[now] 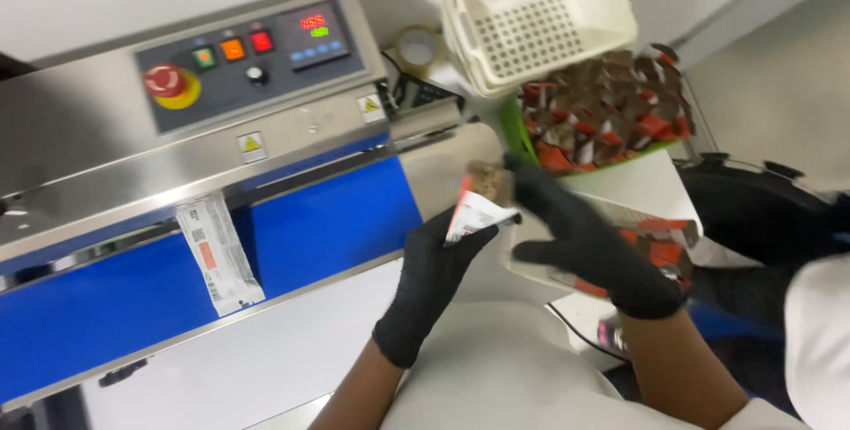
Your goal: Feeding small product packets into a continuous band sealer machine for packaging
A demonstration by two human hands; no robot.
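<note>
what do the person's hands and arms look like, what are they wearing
Both the left hand and the right hand wear snug black disposable gloves that end at the wrists. The forearms beyond the cuffs are bare, with no sleeves, watch or markings visible.

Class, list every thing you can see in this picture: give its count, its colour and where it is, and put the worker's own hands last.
sealing machine: one, steel and blue, left half
control panel: one, grey with coloured buttons and a red stop knob, top of the machine
sealed packet: one, white and orange, hanging at the machine's front
tape roll: one, brownish, behind the machine
perforated baskets: a stack, cream, top centre
pile of packets: many, brown, red and white, in a green-rimmed tub, upper right
held packet: one, white and red, between both hands
left hand: black glove, under the held packet
right hand: black glove, beside the held packet
</note>
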